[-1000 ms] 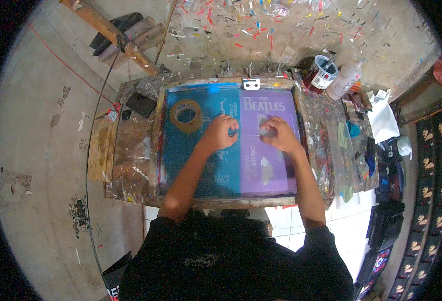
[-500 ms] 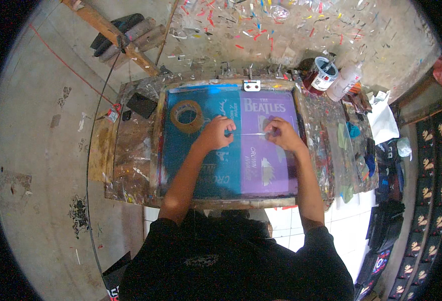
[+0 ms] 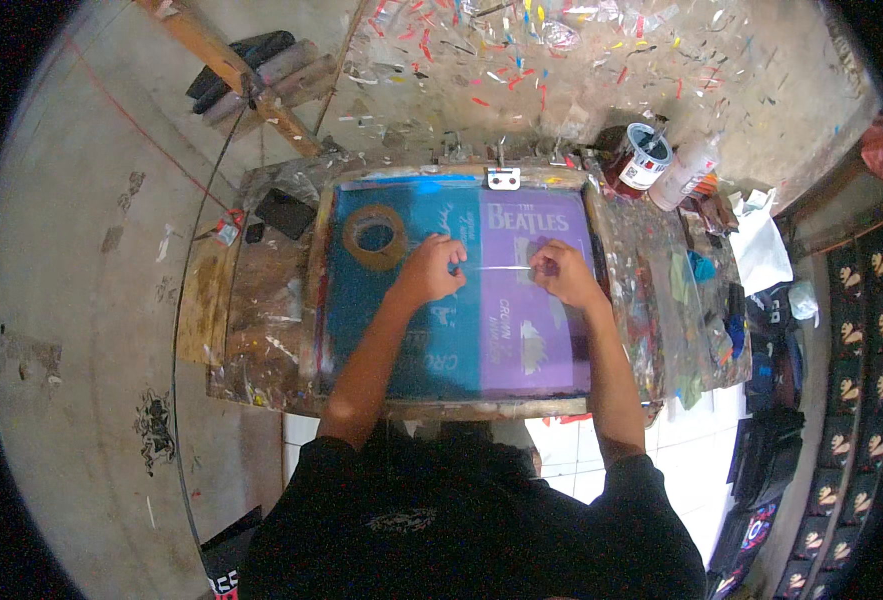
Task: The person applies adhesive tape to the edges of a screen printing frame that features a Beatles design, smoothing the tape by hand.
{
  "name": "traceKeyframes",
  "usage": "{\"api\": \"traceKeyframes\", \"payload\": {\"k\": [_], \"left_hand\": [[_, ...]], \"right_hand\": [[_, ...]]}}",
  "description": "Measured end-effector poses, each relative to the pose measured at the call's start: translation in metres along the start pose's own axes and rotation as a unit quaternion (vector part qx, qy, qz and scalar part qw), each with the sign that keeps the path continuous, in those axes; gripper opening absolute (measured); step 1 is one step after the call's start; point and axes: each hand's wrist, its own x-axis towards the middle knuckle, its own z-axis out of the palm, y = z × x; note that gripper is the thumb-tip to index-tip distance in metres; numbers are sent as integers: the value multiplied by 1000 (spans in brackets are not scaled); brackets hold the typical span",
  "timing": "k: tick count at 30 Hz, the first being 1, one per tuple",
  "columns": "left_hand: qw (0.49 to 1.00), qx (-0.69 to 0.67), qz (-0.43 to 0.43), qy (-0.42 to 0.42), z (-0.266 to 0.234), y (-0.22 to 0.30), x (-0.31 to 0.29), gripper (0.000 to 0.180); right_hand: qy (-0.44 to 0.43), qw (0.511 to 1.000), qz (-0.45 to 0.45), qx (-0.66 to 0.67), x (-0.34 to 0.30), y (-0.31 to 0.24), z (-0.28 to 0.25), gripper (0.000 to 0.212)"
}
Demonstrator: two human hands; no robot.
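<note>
Before me lies a screen-printing frame (image 3: 320,330) with a mesh, teal on the left half (image 3: 371,310) and purple on the right (image 3: 551,360). Pale lettering and stencil shapes show in the mesh. Over its middle, a thin clear strip of tape (image 3: 502,268) is stretched between my hands. My left hand (image 3: 433,271), fingers curled, pinches one end above the teal part. The other end is pinched in my right hand (image 3: 564,274), over the purple part. Left of my left hand, a roll of brown tape (image 3: 374,236) lies flat on the mesh.
A metal hinge clamp (image 3: 503,178) grips the frame's far edge. On the paint-stained table (image 3: 261,340) stand an open paint tub (image 3: 642,165) and a whitish bottle (image 3: 685,172) at the far right. A dark flat object (image 3: 286,213) rests at the far left.
Both hands stay nearly in place with the strip taut between them. The whole view has shifted slightly.
</note>
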Motion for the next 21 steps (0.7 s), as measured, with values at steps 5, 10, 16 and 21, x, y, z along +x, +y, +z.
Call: {"api": "traceKeyframes", "payload": {"k": [5,10,16,21], "left_hand": [[999,25,-20,20,0,1,-3,22],[998,29,-35,34,1,4,-6,21],[982,150,100,52,3,16,-10,25],[991,79,111,11,16,29,-14,23]], "right_hand": [[12,999,28,16,-2,-6,-1,14],[16,1000,11,-23,-5,-3,0,14],[92,979,-92,-155,-5,-30,12,20],[2,983,-118,-142,-5,-25,26,24]]}}
